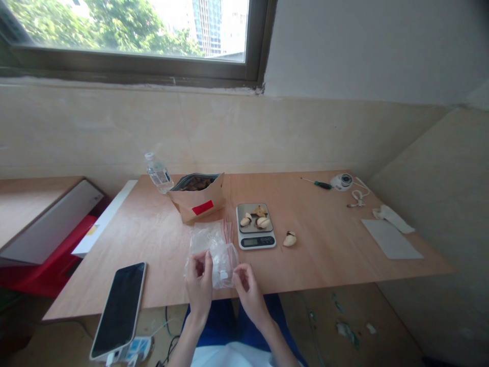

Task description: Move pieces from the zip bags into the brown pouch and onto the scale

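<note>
A clear plastic zip bag [221, 262] with a red line along its edge is stretched between my two hands near the table's front edge. My left hand [199, 271] is closed in a pinch at the bag's left side. On its right side, my right hand [246, 281] pinches the edge. More clear zip bags [204, 235] lie flat just behind. A small white digital scale [257, 243] stands to the right, bearing several pale, cracked, nut-like pieces [262, 223]. One more such piece [289, 239] lies on the table beside it.
An open kraft pouch [196, 204] of brown pieces stands behind the bags, beside a tilted water bottle [158, 173]. A phone [120, 308] is at the front left. A screwdriver [321, 184], a white camera [342, 182] with cable and a white sheet [391, 239] lie right.
</note>
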{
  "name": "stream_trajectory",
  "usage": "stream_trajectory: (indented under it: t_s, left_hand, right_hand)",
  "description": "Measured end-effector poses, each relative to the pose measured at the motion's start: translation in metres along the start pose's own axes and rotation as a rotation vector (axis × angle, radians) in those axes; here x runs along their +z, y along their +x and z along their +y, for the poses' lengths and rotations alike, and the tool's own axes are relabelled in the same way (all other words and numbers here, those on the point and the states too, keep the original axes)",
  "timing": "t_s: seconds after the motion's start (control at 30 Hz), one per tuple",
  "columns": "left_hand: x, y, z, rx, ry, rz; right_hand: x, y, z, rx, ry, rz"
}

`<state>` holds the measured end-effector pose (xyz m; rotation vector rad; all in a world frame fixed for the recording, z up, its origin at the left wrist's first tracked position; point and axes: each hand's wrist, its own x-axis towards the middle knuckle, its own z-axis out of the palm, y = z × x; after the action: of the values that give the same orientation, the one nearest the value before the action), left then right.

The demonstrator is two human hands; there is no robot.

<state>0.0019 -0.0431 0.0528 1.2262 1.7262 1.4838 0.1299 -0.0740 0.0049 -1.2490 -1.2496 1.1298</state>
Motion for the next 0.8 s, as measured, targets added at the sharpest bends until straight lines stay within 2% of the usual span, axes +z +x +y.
stream_trajectory:
  t_s: [0.1, 0.2, 0.27, 0.33, 0.5, 0.63, 0.7, 0.8]
  left_hand:
    - [-0.001, -0.001, -0.002, 0.017, 0.045, 0.011]
    - [-0.002, 0.004, -0.007, 0.033, 0.139, 0.105]
    - [-0.001, 0.011, -0.010, 0.060, 0.219, 0.112]
    - [0.001, 0.020, -0.012, 0.124, 0.288, 0.053]
    - [0.025, 0.033, 0.001, 0.379, 0.400, 0.066]
    - [0.060, 0.040, 0.013, 0.455, 0.314, -0.156]
    - [0.079, 0.046, 0.012, 0.461, 0.328, -0.261]
    - [0.102, 0.055, 0.004, 0.453, 0.378, -0.344]
  right_hand:
    - [-0.008, -0.005, -0.004, -0.038, -0.061, -0.036]
    - [-0.018, -0.004, -0.005, -0.080, -0.148, 0.006]
    - [-0.027, 0.000, -0.003, -0.117, -0.206, 0.076]
    - [-0.037, 0.006, 0.001, -0.157, -0.262, 0.173]
    - [-0.070, 0.032, 0.006, -0.271, -0.437, 0.379]
    - [-0.091, 0.070, 0.000, -0.370, -0.602, 0.391]
    - [-0.094, 0.090, -0.002, -0.400, -0.705, 0.376]
    - [-0.091, 0.114, 0.000, -0.396, -0.845, 0.371]
